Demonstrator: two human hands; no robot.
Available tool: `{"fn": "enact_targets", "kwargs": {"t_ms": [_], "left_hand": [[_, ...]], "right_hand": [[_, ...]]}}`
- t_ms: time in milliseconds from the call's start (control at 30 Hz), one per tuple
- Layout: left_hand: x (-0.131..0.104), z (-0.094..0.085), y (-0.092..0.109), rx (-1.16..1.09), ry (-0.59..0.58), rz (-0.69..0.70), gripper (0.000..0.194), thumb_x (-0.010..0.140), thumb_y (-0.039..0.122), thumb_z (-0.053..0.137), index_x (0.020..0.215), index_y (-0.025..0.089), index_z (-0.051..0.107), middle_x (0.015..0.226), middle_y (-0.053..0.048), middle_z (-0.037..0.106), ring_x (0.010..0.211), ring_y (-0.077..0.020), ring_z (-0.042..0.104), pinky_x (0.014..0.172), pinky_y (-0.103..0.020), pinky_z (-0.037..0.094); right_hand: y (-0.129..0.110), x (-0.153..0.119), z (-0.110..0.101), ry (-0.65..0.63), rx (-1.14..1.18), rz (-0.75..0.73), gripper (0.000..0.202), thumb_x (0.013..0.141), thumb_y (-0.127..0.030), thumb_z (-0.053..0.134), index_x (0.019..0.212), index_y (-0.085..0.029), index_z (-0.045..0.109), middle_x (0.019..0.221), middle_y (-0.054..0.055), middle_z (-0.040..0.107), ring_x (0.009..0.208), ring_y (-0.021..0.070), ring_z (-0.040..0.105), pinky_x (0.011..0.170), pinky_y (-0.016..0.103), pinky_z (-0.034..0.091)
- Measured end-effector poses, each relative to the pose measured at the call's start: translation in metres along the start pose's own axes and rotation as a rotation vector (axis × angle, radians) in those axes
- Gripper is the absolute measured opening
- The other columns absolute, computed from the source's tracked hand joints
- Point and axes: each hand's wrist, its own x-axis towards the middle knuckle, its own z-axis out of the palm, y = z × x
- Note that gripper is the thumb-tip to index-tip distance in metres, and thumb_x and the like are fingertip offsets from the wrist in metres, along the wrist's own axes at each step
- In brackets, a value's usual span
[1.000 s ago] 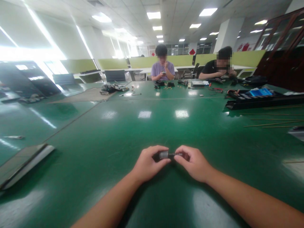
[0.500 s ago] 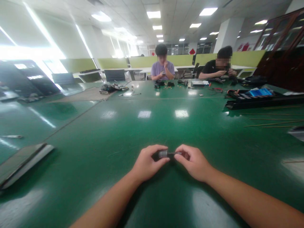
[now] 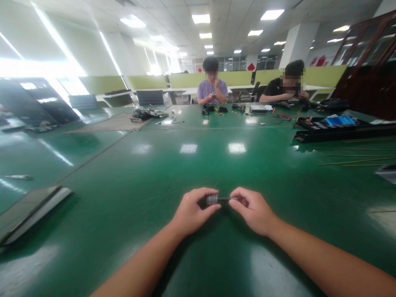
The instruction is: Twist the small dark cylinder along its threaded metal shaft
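Note:
A small grey cylinder with a thin dark shaft point(image 3: 213, 199) is held level just above or on the green tabletop; I cannot tell which. My left hand point(image 3: 194, 211) is closed on the cylinder, thumb in front and fingers behind it. The shaft points right, towards my right hand point(image 3: 251, 209), which pinches its far end between thumb and fingertips. My right fingers hide that end of the shaft. A short stretch of dark shaft shows between the two hands.
A flat grey panel point(image 3: 31, 210) lies at the left. Thin rods point(image 3: 359, 156) and a black tray point(image 3: 334, 134) with a blue item lie to the right. Two people sit across the green table point(image 3: 173, 169), among small parts, cables and a pile of electronics point(image 3: 147, 114).
My right hand has shifted very slightly to the right along the shaft, so a little more of it shows. My left hand stays in place on the cylinder.

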Motion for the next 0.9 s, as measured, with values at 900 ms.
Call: {"fn": "enact_targets", "kwargs": {"t_ms": [900], "left_hand": [[-0.0002, 0.0007, -0.0013, 0.022, 0.011, -0.012, 0.029, 0.078, 0.033, 0.075, 0.106, 0.024, 0.070, 0.101, -0.003, 0.074, 0.092, -0.0203, 0.069, 0.085, -0.033, 0.053]], "right_hand": [[0.0020, -0.0008, -0.0016, 0.015, 0.027, 0.025, 0.013, 0.088, -0.029, 0.060, 0.085, -0.018, 0.066, 0.067, -0.003, 0.058, 0.061, 0.0133, 0.051, 0.058, 0.024, 0.037]]}}
